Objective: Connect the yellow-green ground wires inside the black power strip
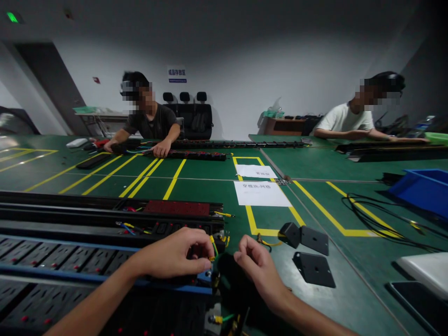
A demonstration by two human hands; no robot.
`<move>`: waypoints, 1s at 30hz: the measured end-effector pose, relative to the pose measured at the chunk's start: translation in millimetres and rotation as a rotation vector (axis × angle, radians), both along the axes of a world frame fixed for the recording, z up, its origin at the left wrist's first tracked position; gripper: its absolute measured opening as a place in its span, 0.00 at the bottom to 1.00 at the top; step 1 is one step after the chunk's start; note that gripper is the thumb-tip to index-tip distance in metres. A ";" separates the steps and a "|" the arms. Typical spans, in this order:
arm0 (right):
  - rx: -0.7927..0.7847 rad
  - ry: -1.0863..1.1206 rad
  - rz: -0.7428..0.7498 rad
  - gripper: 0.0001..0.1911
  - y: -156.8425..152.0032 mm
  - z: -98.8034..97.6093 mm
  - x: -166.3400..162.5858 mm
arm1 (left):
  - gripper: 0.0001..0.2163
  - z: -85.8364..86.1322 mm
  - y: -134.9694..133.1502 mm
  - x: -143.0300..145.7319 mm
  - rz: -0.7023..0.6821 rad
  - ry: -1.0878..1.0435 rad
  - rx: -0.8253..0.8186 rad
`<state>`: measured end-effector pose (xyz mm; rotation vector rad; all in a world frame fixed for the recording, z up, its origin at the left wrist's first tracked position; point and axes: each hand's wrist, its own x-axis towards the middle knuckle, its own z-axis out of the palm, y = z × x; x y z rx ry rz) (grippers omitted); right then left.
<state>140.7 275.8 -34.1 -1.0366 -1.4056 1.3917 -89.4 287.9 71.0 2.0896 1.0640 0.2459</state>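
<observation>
My left hand reaches over the end of a blue-edged power strip, its fingers closed on a short yellow-green wire with a yellow terminal. Just to the right, apart from the strip's end, my right hand is curled with thumb and fingers pinched together. Whatever is between them, if anything, is too small to tell. Nearer to me lies a black power strip with red dots; a green wire with a yellow terminal sticks out of its end.
Beyond my hands lie black rails and a strip with a red face. Black end plates lie to the right, before black cables and a blue bin. Paper signs lie mid-table. Two people work across the table.
</observation>
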 end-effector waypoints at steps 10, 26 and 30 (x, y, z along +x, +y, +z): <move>-0.337 0.209 0.259 0.23 10.7 14.5 9.9 | 0.04 -4.5 1.4 -1.6 -0.082 -0.014 -0.034; -0.590 0.561 0.393 0.25 17.0 20.2 17.8 | 0.08 2.1 -1.2 -0.8 -0.036 0.096 -0.013; -0.736 0.670 0.509 0.26 20.3 21.2 21.5 | 0.10 1.0 -0.9 -0.7 -0.040 0.080 -0.026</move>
